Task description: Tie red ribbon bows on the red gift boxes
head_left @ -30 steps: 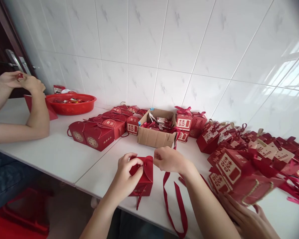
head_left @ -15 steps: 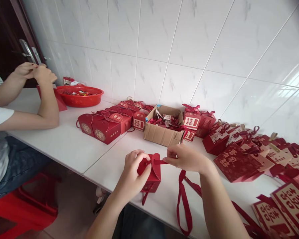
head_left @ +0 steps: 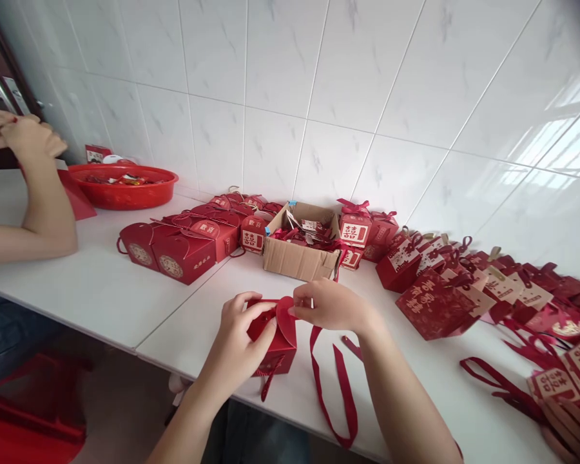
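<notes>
A small red gift box [head_left: 283, 361] with curved top flaps stands near the table's front edge. My left hand [head_left: 244, 332] curls over its top from the left, thumb and fingers pinching near the flaps. At the rounded flap on the right side, my right hand [head_left: 326, 306] is closed, its fingertips pinched against the flap's edge, apparently on a ribbon end that is mostly hidden. A dark red ribbon [head_left: 350, 412] runs down from under this hand and loops on the table. A twisted red cord [head_left: 267, 386] hangs at the box's front.
Filled red boxes [head_left: 186, 258] stand left, beside a cardboard box [head_left: 294, 259] of tags. Gift bags [head_left: 437, 306] line the right. Another person's arm [head_left: 48, 206] rests near a red basin [head_left: 125, 196]; another hand [head_left: 573, 425] touches boxes at lower right.
My right hand has moved in close to the flap; the ribbon stretch between them no longer shows. The view has shifted right, bringing a hand in at lower right.
</notes>
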A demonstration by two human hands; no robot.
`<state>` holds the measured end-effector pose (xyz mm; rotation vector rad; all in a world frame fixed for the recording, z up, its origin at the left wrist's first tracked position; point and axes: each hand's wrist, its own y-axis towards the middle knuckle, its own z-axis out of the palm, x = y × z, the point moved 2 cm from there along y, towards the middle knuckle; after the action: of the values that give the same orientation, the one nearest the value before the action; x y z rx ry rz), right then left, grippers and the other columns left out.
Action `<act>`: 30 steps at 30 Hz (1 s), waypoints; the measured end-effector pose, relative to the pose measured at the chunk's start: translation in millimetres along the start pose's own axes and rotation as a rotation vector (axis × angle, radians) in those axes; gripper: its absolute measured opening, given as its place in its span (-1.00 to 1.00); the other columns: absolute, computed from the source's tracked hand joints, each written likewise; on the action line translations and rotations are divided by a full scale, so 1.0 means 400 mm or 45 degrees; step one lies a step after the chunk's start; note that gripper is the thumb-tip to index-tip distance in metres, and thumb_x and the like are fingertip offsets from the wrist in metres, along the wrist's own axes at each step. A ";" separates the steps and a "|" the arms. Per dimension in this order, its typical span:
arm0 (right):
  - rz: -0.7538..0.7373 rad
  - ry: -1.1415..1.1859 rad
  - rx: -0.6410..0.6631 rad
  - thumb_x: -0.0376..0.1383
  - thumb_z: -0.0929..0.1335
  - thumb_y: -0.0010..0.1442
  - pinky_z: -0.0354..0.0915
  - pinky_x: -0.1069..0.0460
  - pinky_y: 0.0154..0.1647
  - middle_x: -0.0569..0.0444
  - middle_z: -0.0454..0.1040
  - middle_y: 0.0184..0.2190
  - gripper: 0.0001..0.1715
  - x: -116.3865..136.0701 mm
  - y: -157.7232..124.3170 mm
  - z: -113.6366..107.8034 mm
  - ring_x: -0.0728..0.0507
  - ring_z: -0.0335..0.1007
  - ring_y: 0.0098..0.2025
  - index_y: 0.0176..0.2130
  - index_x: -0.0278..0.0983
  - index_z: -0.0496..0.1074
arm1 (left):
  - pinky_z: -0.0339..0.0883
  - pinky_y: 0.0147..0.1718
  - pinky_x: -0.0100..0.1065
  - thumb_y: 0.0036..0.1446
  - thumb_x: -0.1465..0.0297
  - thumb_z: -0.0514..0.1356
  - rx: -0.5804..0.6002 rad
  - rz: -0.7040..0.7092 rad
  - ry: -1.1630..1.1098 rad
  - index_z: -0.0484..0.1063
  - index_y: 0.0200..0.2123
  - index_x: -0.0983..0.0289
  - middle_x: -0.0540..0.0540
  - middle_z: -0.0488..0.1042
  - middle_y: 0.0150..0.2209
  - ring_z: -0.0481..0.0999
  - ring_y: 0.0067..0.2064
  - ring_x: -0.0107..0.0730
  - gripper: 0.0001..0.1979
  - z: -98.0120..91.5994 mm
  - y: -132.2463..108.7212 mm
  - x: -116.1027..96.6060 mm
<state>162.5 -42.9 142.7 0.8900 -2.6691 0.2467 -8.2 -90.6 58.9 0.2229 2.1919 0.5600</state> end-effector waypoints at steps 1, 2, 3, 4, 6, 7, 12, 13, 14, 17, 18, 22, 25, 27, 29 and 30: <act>0.003 -0.001 0.011 -0.23 0.28 0.17 0.02 0.11 -0.45 0.12 0.47 -0.46 -0.79 0.002 0.000 0.000 0.02 0.25 -0.47 -0.44 -0.27 0.38 | 0.29 0.06 0.00 0.15 0.28 0.11 0.001 0.001 0.006 0.49 -0.19 0.15 0.16 0.32 -0.04 0.29 0.09 -0.05 -0.78 0.000 0.001 -0.002; 0.008 -0.004 0.024 -0.22 0.29 0.17 0.03 0.11 -0.45 0.11 0.47 -0.45 -0.80 0.003 0.001 0.000 0.02 0.26 -0.46 -0.44 -0.27 0.40 | 0.30 0.04 -0.01 0.14 0.29 0.11 0.001 0.000 0.012 0.50 -0.22 0.15 0.16 0.32 -0.05 0.29 0.08 -0.05 -0.80 0.001 0.002 -0.004; 0.014 -0.007 0.036 -0.22 0.29 0.16 0.03 0.11 -0.45 0.10 0.48 -0.44 -0.80 0.003 0.001 0.001 0.01 0.27 -0.46 -0.43 -0.26 0.41 | 0.31 0.03 -0.01 0.14 0.29 0.11 0.000 -0.002 0.018 0.51 -0.26 0.16 0.16 0.33 -0.06 0.30 0.07 -0.05 -0.81 0.001 0.004 -0.006; 0.020 -0.010 0.047 -0.23 0.30 0.16 0.03 0.11 -0.45 0.09 0.48 -0.43 -0.80 0.003 0.002 0.001 0.01 0.28 -0.45 -0.42 -0.26 0.42 | 0.31 0.03 -0.01 0.15 0.28 0.11 -0.002 -0.005 0.022 0.51 -0.28 0.16 0.16 0.34 -0.08 0.30 0.06 -0.05 -0.81 0.001 0.007 -0.008; 0.027 -0.010 0.056 -0.23 0.30 0.16 0.03 0.10 -0.45 0.09 0.49 -0.42 -0.81 0.000 0.002 0.001 0.00 0.29 -0.44 -0.42 -0.26 0.42 | 0.30 0.04 0.00 0.17 0.28 0.10 -0.008 -0.015 0.023 0.51 -0.28 0.17 0.16 0.36 -0.08 0.29 0.06 -0.05 -0.79 0.001 0.013 -0.011; 0.025 -0.008 0.054 -0.23 0.30 0.16 0.03 0.10 -0.45 0.09 0.49 -0.42 -0.81 -0.002 0.002 0.001 0.00 0.30 -0.44 -0.42 -0.26 0.43 | 0.28 0.05 0.00 0.18 0.27 0.08 -0.013 -0.021 0.018 0.52 -0.28 0.17 0.16 0.37 -0.08 0.29 0.07 -0.05 -0.78 0.002 0.016 -0.013; 0.006 0.000 0.061 -0.19 0.30 0.17 0.01 0.10 -0.49 0.10 0.47 -0.45 -0.77 -0.008 0.002 0.002 0.01 0.26 -0.48 -0.43 -0.25 0.42 | 0.25 0.08 -0.04 0.23 0.23 0.03 -0.031 -0.054 -0.008 0.51 -0.29 0.19 0.15 0.40 -0.07 0.27 0.09 -0.08 -0.72 0.007 0.023 -0.019; 0.007 -0.004 0.066 -0.18 0.30 0.18 0.00 0.10 -0.50 0.11 0.47 -0.46 -0.76 -0.008 0.002 0.003 0.01 0.25 -0.49 -0.44 -0.25 0.42 | 0.25 0.08 -0.03 0.22 0.23 0.04 -0.031 -0.055 -0.004 0.50 -0.30 0.19 0.15 0.40 -0.07 0.27 0.09 -0.08 -0.73 0.008 0.022 -0.020; 0.012 -0.010 0.071 -0.18 0.30 0.18 0.00 0.09 -0.51 0.11 0.46 -0.47 -0.76 -0.008 0.002 0.004 0.01 0.24 -0.50 -0.44 -0.25 0.42 | 0.25 0.08 -0.03 0.22 0.23 0.05 -0.026 -0.052 0.000 0.50 -0.31 0.18 0.15 0.40 -0.07 0.27 0.09 -0.08 -0.74 0.009 0.022 -0.020; 0.030 -0.009 0.104 -0.16 0.30 0.19 0.04 0.09 -0.49 0.09 0.48 -0.44 -0.75 -0.010 0.002 0.006 -0.01 0.30 -0.46 -0.40 -0.25 0.44 | 0.24 0.07 -0.01 0.21 0.25 0.06 -0.024 -0.038 0.000 0.49 -0.34 0.18 0.13 0.41 -0.08 0.29 0.08 -0.08 -0.76 0.007 0.022 -0.020; 0.022 0.006 0.096 -0.13 0.30 0.20 0.08 0.09 -0.45 0.06 0.50 -0.40 -0.74 -0.012 0.003 0.007 -0.04 0.34 -0.41 -0.37 -0.25 0.45 | 0.24 0.07 -0.01 0.21 0.25 0.06 -0.032 -0.030 -0.005 0.49 -0.35 0.18 0.13 0.41 -0.08 0.29 0.07 -0.08 -0.76 0.004 0.023 -0.021; -0.149 0.144 -0.194 0.00 0.25 0.26 0.19 -0.01 -0.07 -0.04 0.49 -0.11 -0.56 -0.010 0.008 -0.001 -0.17 0.36 -0.05 -0.11 -0.27 0.43 | 0.23 0.07 -0.03 0.20 0.25 0.08 -0.128 0.040 -0.014 0.49 -0.35 0.18 0.13 0.41 -0.09 0.31 0.06 -0.10 -0.77 -0.022 0.043 -0.045; -0.375 0.407 -0.240 -0.01 0.19 0.31 0.16 0.00 0.05 0.01 0.46 -0.07 -0.54 0.001 0.016 0.000 -0.12 0.33 0.01 -0.07 -0.26 0.41 | 0.24 0.06 -0.08 0.19 0.27 0.09 -0.172 0.118 -0.013 0.48 -0.35 0.20 0.12 0.41 -0.12 0.34 0.03 -0.13 -0.79 -0.046 0.068 -0.081; -0.513 0.603 -0.124 0.00 0.18 0.31 0.21 0.05 -0.03 0.06 0.47 -0.16 -0.53 0.010 0.022 0.006 -0.07 0.35 -0.09 -0.12 -0.29 0.42 | 0.27 0.02 -0.13 0.20 0.28 0.08 -0.162 0.160 -0.049 0.46 -0.36 0.22 0.12 0.42 -0.14 0.38 0.00 -0.17 -0.78 -0.060 0.087 -0.103; -0.595 0.746 -0.040 0.01 0.20 0.29 0.24 0.07 -0.09 0.09 0.45 -0.26 -0.52 0.014 0.027 0.010 -0.04 0.34 -0.18 -0.17 -0.32 0.43 | 0.31 -0.03 -0.19 0.21 0.28 0.07 -0.154 0.182 -0.110 0.45 -0.37 0.24 0.11 0.43 -0.16 0.42 -0.05 -0.21 -0.77 -0.072 0.104 -0.119; -0.612 0.797 -0.021 0.01 0.22 0.28 0.24 0.07 -0.11 0.09 0.44 -0.29 -0.52 0.014 0.028 0.010 -0.04 0.32 -0.21 -0.20 -0.33 0.43 | 0.32 -0.05 -0.22 0.21 0.28 0.07 -0.162 0.188 -0.142 0.44 -0.37 0.25 0.11 0.43 -0.17 0.43 -0.06 -0.23 -0.77 -0.079 0.111 -0.124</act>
<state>150.7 -38.1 140.2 1.1803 -1.8300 0.3209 -3.0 -78.4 131.4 0.3418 2.0344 0.7492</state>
